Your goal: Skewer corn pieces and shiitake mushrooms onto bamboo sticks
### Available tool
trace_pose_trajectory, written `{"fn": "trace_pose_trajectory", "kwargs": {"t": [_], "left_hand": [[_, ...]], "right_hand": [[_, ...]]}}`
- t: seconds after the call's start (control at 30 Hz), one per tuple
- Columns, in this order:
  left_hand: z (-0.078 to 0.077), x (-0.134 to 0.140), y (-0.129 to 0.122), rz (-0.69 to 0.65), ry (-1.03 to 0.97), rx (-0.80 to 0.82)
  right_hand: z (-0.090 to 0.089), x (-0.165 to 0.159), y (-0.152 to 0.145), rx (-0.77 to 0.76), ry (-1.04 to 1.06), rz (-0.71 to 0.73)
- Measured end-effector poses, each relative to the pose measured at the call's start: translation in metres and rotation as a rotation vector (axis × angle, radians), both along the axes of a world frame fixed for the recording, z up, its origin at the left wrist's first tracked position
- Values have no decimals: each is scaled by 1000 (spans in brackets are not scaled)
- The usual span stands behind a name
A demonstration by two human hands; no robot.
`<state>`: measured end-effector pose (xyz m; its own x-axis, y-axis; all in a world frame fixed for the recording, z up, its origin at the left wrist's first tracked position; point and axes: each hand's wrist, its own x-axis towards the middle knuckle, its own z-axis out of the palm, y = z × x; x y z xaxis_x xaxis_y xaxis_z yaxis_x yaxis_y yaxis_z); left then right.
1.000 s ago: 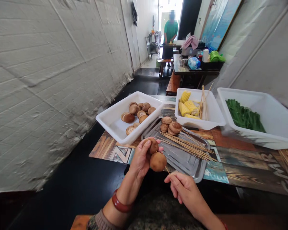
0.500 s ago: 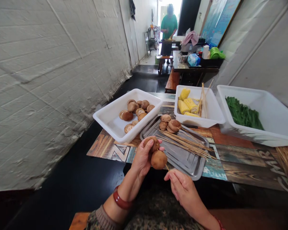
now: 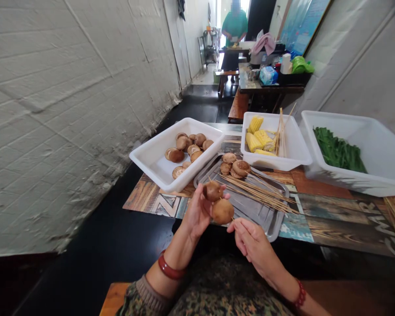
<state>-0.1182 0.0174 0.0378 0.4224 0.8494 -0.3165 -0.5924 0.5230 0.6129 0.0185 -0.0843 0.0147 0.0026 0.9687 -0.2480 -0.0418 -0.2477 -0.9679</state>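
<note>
Two brown shiitake mushrooms are threaded on one thin bamboo skewer. My left hand is curled round the upper mushroom, its fingertips showing on the far side. Below it hangs the lower mushroom, close to my left palm. My right hand pinches the skewer just under the lower mushroom. Beyond my hands lies a metal tray with a bundle of bamboo skewers and several skewered mushrooms on it.
Loose mushrooms lie in a white tub at left. Another white tub holds corn and upright skewers; a third holds green leaves. Further back, a person in green stands behind a table.
The skewer's tip now shows above the upper mushroom, and my left thumb has shifted off its face. My right hand has come closer to the lower mushroom. The view has tilted slightly.
</note>
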Motion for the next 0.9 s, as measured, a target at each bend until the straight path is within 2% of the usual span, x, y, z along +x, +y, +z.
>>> {"fn": "trace_pose_trajectory", "kwargs": {"t": [0.1,0.2,0.3,0.4,0.47,0.53,0.63,0.73,0.9], "left_hand": [[-8,-3,-6,-95,-60,-45],[-16,-4,-9,-124,-59,-61],[-18,-4,-7,-81,-20,-56],[-14,-4,-4,-22,12,-13],[-10,-4,-3,-19,30,32],[-8,-4,-3,-8,49,57],[-9,-7,0,74,71,72],[-14,-12,6,158,71,89],[-20,-11,9,115,42,-12]], "right_hand": [[-5,6,4,-19,77,-10],[-3,9,8,-23,117,28],[1,9,11,-37,140,63],[4,9,12,-48,84,75],[5,13,13,-5,-36,137],[8,23,15,109,-240,189],[12,48,22,335,-633,80],[11,77,34,475,-904,-54],[-5,95,55,565,-1198,33]]}}
